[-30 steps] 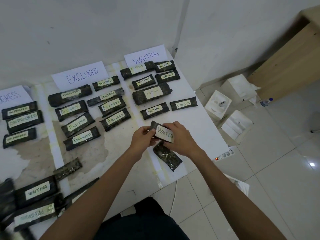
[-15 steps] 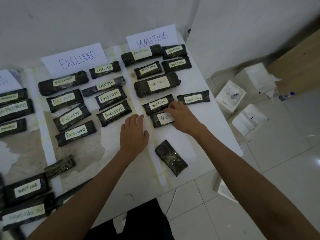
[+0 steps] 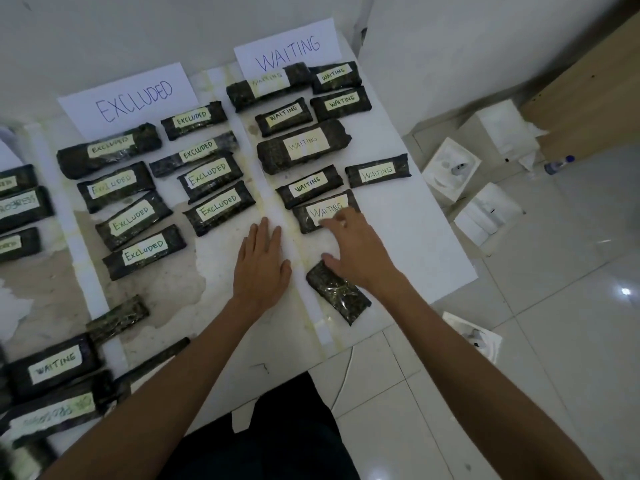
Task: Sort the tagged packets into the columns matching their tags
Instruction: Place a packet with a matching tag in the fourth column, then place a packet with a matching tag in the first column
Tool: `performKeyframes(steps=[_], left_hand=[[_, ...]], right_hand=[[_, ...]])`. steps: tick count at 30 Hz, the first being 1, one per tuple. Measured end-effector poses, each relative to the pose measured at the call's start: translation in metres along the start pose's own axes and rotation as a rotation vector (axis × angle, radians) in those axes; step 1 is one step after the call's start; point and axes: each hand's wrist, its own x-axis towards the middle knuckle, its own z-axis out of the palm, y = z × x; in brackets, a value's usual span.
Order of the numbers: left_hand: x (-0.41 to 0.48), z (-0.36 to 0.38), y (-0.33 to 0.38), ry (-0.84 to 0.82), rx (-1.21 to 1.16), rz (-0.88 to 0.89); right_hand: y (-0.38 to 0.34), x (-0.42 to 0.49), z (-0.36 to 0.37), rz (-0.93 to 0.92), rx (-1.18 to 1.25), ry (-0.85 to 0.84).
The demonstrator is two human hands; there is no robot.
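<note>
While my right hand (image 3: 358, 249) rests with relaxed fingers, its fingertips on the WAITING-tagged packet (image 3: 311, 213), my left hand (image 3: 261, 263) lies flat and open on the bench (image 3: 415, 244). That packet sits at the near end of the column under the WAITING sign (image 3: 287, 46), just below another WAITING packet (image 3: 310, 185). An untagged packet (image 3: 341, 296) lies by my right thumb. Further left: EXCLUDED sign (image 3: 131, 98), EXCLUDED packets (image 3: 218, 207).
</note>
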Motion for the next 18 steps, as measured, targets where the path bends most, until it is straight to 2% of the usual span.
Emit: performKeyframes(steps=[4, 7, 9, 10, 12, 15, 18], left_hand=[[-0.015, -0.005, 0.001, -0.034, -0.059, 0.012], [-0.029, -0.008, 0.003, -0.049, -0.125, 0.014], [-0.037, -0.01, 0.004, -0.042, -0.187, 0.029], [-0.041, -0.01, 0.005, -0.04, -0.237, 0.041], [-0.047, -0.013, 0.01, -0.06, -0.408, 0.035], [-0.054, -0.026, 0.024, -0.181, -0.761, -0.146], [-0.057, -0.037, 0.033, -0.24, -0.955, -0.26]], right_hand=[[-0.018, -0.041, 0.022, 0.24, -0.148, -0.206], [-0.023, -0.058, 0.035, 0.268, -0.184, -0.269], [-0.023, -0.062, 0.035, 0.253, -0.148, -0.244], [-0.023, -0.062, 0.032, 0.266, -0.081, -0.222], [-0.023, -0.062, 0.02, 0.383, 0.231, -0.176], [-0.027, -0.063, -0.001, 0.578, 0.756, -0.174], [-0.03, -0.064, -0.01, 0.612, 0.992, -0.203]])
